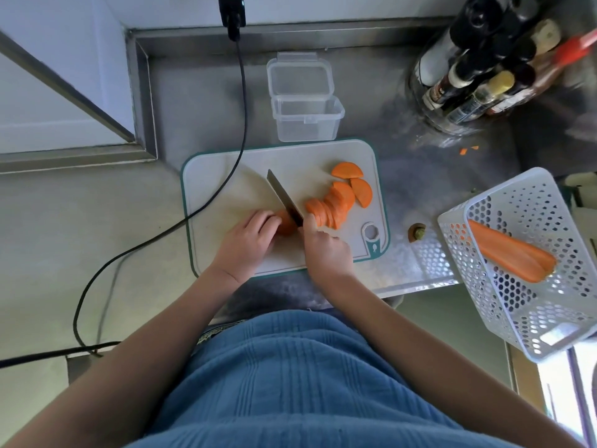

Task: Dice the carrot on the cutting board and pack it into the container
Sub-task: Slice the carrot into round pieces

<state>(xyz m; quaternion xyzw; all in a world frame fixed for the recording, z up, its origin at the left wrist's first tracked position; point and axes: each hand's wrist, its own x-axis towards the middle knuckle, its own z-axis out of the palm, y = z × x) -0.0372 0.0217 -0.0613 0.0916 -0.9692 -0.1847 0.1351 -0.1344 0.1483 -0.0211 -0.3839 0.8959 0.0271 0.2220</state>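
My right hand (326,250) grips the knife (284,197), blade down beside the carrot stub (286,223) that my left hand (247,242) pins to the cutting board (226,176) — curled fingers kept back from the edge. Cut half-moon slices (336,202) lie right; the open container (305,119) waits just behind.

left hand (250,236) holding carrot piece (286,223), right hand (326,250) gripping knife (284,197), slices (334,203) beside
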